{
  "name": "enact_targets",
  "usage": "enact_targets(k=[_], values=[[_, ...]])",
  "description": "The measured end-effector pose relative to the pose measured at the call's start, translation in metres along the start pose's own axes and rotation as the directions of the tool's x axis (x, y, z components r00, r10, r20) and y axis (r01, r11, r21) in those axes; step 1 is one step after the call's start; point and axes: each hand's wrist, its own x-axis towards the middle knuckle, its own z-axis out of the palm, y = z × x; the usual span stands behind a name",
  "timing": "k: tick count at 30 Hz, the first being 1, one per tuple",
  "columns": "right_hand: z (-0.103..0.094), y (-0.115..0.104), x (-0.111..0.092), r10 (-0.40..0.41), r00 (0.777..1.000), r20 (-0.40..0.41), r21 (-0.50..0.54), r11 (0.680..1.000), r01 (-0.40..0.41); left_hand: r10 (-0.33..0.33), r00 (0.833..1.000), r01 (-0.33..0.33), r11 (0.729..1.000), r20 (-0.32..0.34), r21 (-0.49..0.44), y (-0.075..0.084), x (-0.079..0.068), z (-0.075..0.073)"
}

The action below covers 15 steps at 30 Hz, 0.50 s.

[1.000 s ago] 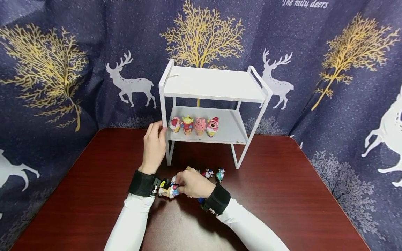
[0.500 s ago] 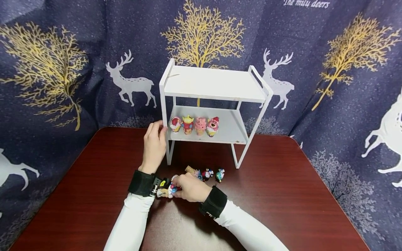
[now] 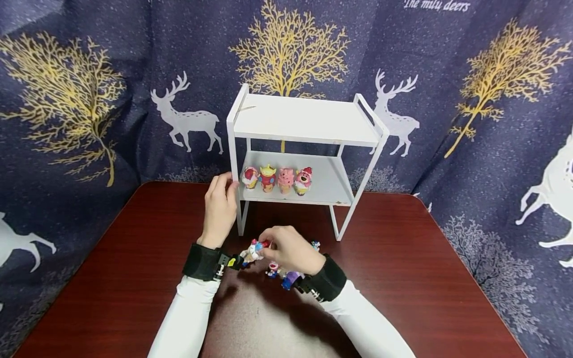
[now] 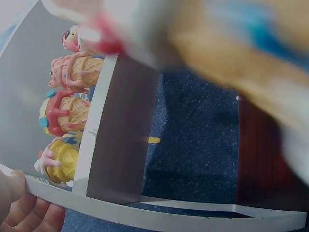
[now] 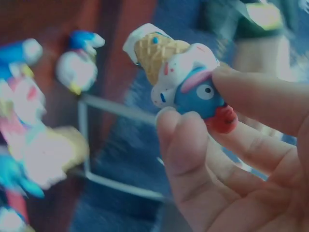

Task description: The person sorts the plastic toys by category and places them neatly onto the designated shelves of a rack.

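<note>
White lettering (image 3: 436,6) on the dark blue cloth (image 3: 197,40) read "The milu deers"; it ran in one line, above and right of the white shelf (image 3: 304,117); a yellow patch (image 3: 231,262) at the left wristband (image 3: 202,262), below the shelf's left side, was too small to read.

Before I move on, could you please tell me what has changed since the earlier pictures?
The right hand has lifted the cone figurine off the table, bringing it forward toward the white rack and slightly right. The left hand stays on the rack's left side, and the four figurines on its lower shelf are unmoved.
</note>
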Motion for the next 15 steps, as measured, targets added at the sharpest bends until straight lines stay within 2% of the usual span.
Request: enact_targets(k=[6,15], values=[[-0.037,0.002,-0.013,0.051,0.993,-0.111,0.037,0.998,-0.047,-0.013,1.000,0.013,1.000,0.004,0.005,-0.002,-0.001,0.001],[-0.067,0.014,-0.034,0.142,0.977,-0.158,0.092,0.987,-0.128,-0.007,1.000,0.007,1.000,0.000,0.004,-0.002,0.001,0.001]])
